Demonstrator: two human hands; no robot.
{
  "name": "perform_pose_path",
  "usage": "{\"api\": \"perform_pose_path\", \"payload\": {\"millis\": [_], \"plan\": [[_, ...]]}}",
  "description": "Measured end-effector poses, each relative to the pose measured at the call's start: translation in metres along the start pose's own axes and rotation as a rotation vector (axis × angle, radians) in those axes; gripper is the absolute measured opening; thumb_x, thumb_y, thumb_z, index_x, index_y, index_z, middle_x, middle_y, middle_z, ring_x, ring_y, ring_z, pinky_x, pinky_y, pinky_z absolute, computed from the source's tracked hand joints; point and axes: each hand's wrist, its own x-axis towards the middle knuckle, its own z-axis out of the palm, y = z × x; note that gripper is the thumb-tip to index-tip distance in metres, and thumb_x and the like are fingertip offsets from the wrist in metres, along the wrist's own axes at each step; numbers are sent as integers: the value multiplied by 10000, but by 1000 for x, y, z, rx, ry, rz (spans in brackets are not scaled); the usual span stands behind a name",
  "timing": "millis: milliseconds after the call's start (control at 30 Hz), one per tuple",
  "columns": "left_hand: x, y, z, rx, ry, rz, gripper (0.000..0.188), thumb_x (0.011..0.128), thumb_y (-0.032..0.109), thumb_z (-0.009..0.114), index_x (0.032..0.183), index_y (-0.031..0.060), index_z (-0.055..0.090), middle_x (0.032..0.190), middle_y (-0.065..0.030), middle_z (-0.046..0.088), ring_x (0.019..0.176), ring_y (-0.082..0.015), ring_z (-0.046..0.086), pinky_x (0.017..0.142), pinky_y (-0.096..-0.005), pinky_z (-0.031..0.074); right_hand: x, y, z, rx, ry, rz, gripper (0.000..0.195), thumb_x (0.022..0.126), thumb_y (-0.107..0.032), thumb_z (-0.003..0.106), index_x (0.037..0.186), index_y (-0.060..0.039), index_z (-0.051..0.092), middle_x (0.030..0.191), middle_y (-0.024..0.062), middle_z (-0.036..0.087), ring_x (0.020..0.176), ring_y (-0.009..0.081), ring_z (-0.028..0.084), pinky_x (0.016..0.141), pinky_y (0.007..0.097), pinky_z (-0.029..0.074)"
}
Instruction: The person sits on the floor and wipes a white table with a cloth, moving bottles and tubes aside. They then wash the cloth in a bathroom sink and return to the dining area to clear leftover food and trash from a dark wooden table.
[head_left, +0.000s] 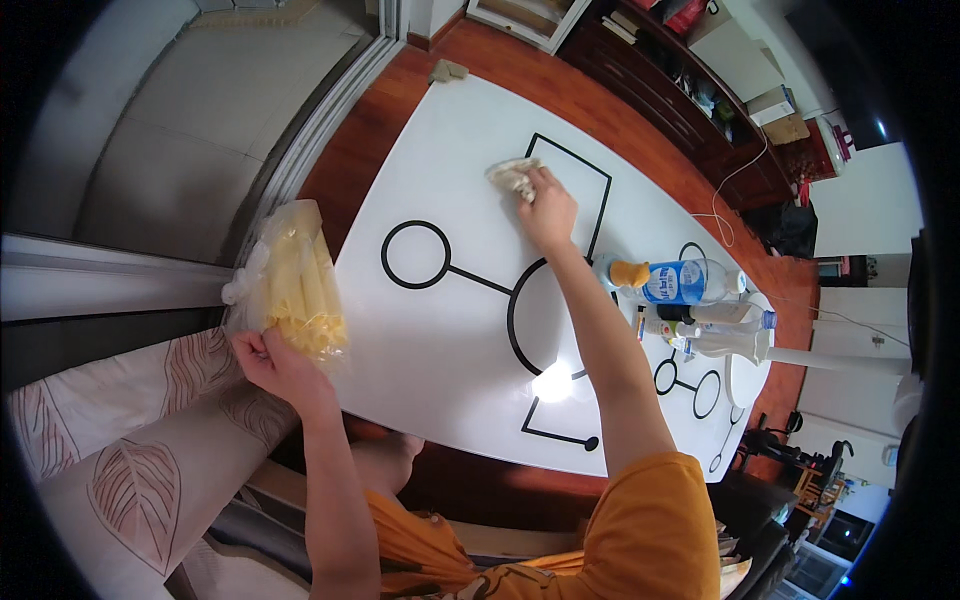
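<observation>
My left hand (279, 367) grips the lower end of a clear plastic bag (247, 289) just off the table's left side. Long pale-yellow pieces (294, 262) show through the bag; I cannot tell what they are. Well forward over the white tabletop (442, 330), my right hand (550, 210) is closed around a crumpled pale cloth (511, 177). The cloth touches the table beside a black printed line. Black circles and lines pattern the whole top.
A water bottle with a blue label (675, 282), an orange-topped container (628, 274) and several other bottles crowd the table's right part. A patterned sofa cushion (135, 480) lies at my left. Behind the table stands a dark wooden cabinet (637, 82). A padded corner guard (448, 71) covers the far corner.
</observation>
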Motion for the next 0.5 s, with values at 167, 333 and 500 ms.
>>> {"api": "perform_pose_path", "payload": {"millis": [167,333,500], "plan": [[-1,1,5,80,-52,41,208,829,22,472,750,73,287,783,3,282,728,-118,289,691,-240,323,42,43,-4,-39,190,309,306,746,-143,632,1048,-93,622,958,147,667,864,335,653,727,463,524],[-4,0,9,114,-29,49,203,826,26,475,746,69,293,785,1,290,733,-120,296,695,-241,323,6,9,0,-6,67,26,312,741,-145,629,1050,-101,636,1024,109,652,885,334,646,736,447,524],[-9,4,12,82,-78,40,190,822,27,474,754,65,300,789,4,294,733,-119,300,696,-239,323,37,25,1,-72,148,228,322,735,-126,634,1056,-104,655,1079,61,627,928,297,637,732,433,528]]}}
